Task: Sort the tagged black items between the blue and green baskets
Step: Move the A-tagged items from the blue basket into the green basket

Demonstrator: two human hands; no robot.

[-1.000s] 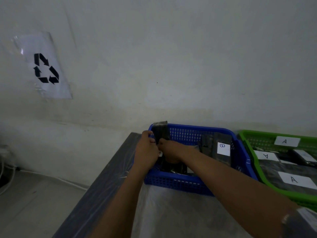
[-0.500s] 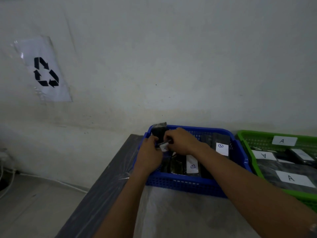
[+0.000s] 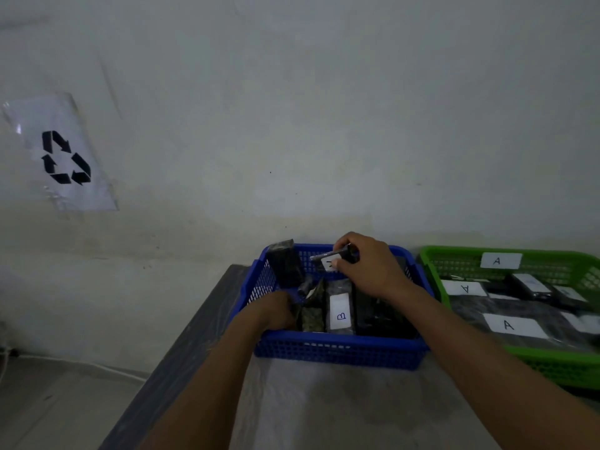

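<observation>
A blue basket (image 3: 337, 352) stands on the table and holds several black wrapped items, one with a white tag marked B (image 3: 340, 315). My right hand (image 3: 370, 267) pinches a small black item with a white tag (image 3: 334, 258) above the basket's far side. My left hand (image 3: 276, 310) reaches down into the basket's left part among the black items; its fingers are hidden. A black packet (image 3: 287, 266) leans upright in the basket's far left corner. To the right stands the green basket (image 3: 552, 365), holding black items with tags marked A (image 3: 508, 325).
The baskets stand against a pale wall at the far edge of a grey table (image 3: 201, 339). A plastic-covered sheet with a recycling sign (image 3: 61, 154) hangs on the wall at left. The floor lies left of the table, with a cable along the wall.
My right hand has lifted a small tagged black item up out of the blue basket. My left hand has dropped lower into the basket's left part.
</observation>
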